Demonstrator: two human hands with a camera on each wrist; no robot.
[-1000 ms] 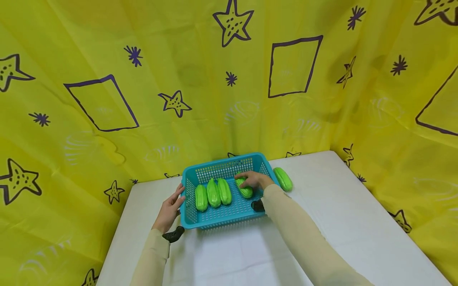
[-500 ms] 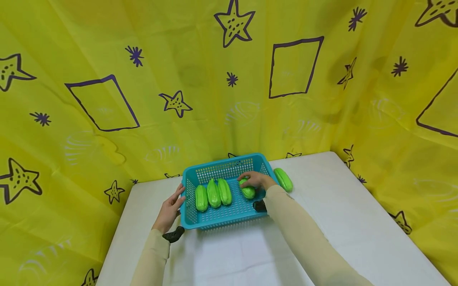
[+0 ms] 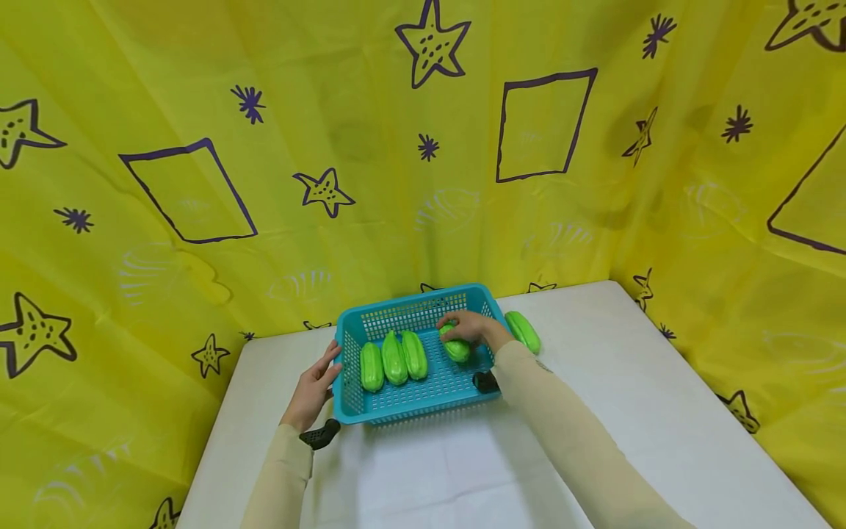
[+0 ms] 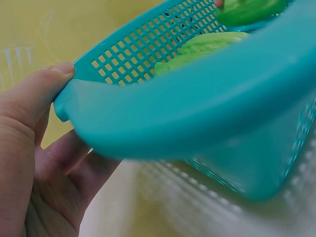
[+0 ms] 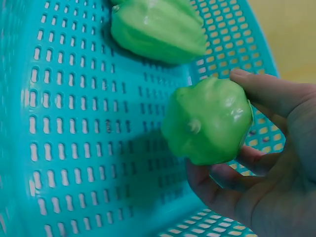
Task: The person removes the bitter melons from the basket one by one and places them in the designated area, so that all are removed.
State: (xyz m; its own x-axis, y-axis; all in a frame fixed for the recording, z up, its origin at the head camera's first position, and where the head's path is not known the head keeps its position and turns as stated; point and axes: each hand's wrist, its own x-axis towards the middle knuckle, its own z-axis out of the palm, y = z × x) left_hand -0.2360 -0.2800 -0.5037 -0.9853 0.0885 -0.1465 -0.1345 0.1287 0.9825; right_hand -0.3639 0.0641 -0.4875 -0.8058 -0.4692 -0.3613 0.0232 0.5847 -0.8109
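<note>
In the head view, a turquoise perforated plastic basket stands on the white table. My left hand grips its left end; in the left wrist view, the thumb lies on the rim with fingers below and outside. Inside the basket's right part, my right hand holds a shiny green ridged gourd. From the right wrist, this gourd shows end-on, thumb on one side and fingers on the other, apparently raised off the basket floor. Three similar gourds lie side by side in the left part.
Another green gourd lies on the table, just outside the basket's right end. A yellow curtain with dark star drawings hangs close behind the basket and along both sides. Black wrist devices sit at both wrists.
My right hand has closed round the gourd and tilted it, shifting it slightly rightward. The left hand, the basket and the other gourds look unmoved.
</note>
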